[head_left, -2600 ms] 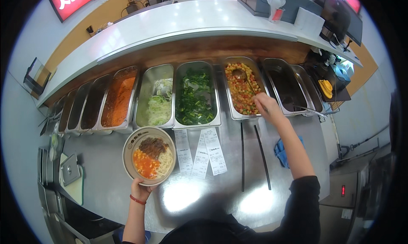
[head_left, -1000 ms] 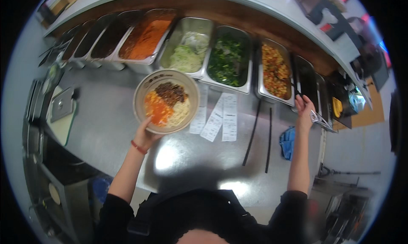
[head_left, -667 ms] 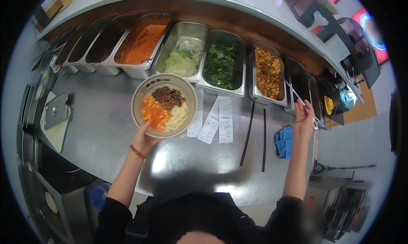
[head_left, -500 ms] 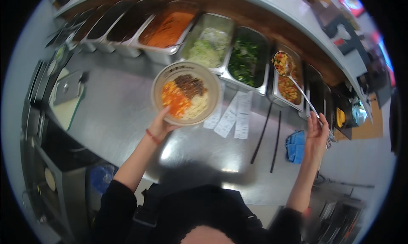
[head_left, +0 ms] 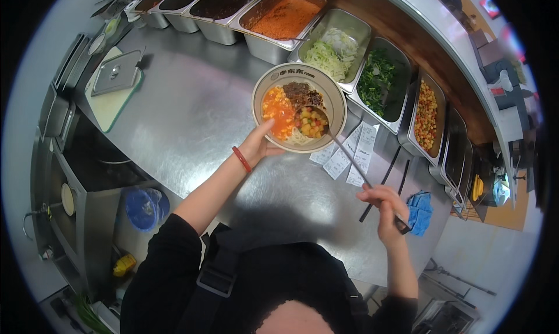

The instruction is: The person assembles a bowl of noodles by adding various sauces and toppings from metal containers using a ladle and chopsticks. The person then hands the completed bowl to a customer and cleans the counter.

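My left hand [head_left: 259, 144] grips a round beige bowl [head_left: 336, 101] at its near left side, thumb over the rim, holding it above the steel counter. Inside are orange-red sauce with yellow bits [head_left: 278, 114], a dark brown minced topping [head_left: 298, 92] and pale noodles [head_left: 299, 140]. My right hand [head_left: 386, 208] is closed around the handle of a long metal ladle [head_left: 354, 162] with a dark end. The ladle's scoop, full of diced mixed vegetables [head_left: 311, 123], sits within the bowl at the right, over the noodles. Whether it touches them, I cannot tell.
Along the back stand steel pans of orange sauce [head_left: 285, 20], shredded pale greens [head_left: 329, 60], chopped green herbs [head_left: 375, 84] and diced vegetables [head_left: 425, 116]. Paper slips [head_left: 362, 153], black chopsticks [head_left: 378, 187] and a blue cloth [head_left: 420, 213] lie right. A cutting board [head_left: 110, 116] bears a steel lid [head_left: 116, 73].
My right hand has brought the filled ladle leftward from the diced vegetable pan into the bowl. The view has shifted; my left hand still holds the bowl.
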`<state>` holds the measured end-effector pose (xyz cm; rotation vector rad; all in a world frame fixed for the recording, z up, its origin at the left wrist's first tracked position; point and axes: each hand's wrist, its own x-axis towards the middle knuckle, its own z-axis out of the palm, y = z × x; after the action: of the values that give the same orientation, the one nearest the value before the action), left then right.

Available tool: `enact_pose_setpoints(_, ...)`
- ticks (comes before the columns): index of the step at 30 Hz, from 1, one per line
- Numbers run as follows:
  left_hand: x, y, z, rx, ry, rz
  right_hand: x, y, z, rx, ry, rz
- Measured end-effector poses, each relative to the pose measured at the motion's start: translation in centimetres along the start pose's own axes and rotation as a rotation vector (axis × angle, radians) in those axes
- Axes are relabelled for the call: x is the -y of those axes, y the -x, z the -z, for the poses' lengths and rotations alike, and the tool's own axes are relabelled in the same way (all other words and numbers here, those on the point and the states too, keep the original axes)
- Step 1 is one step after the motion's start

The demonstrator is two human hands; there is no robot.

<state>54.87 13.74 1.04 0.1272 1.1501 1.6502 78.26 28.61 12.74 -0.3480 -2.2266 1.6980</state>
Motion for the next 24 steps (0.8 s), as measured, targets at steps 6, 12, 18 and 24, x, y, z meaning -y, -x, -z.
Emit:
enact_pose_setpoints(6,0.0,0.0,0.0,0.013,-0.003,0.005,0.4,-0.1,-0.4,0.408,0.588,0.261)
enact_pose_setpoints(12,0.0,-0.1,0.1,0.015,-0.006,0.002,-0.5,0.3,-0.5,0.408,0.714,0.244)
enact_pose_setpoints(18,0.0,-0.1,0.0,0.004,-0.003,-0.001,-1.1,0.1,-0.2,0.302,0.710,0.316)
enact_pose_setpoints(24,-0.1,0.0,-0.1,0.001,0.000,-0.008,-0.8,0.3,0.1,0.173,0.530,0.280)
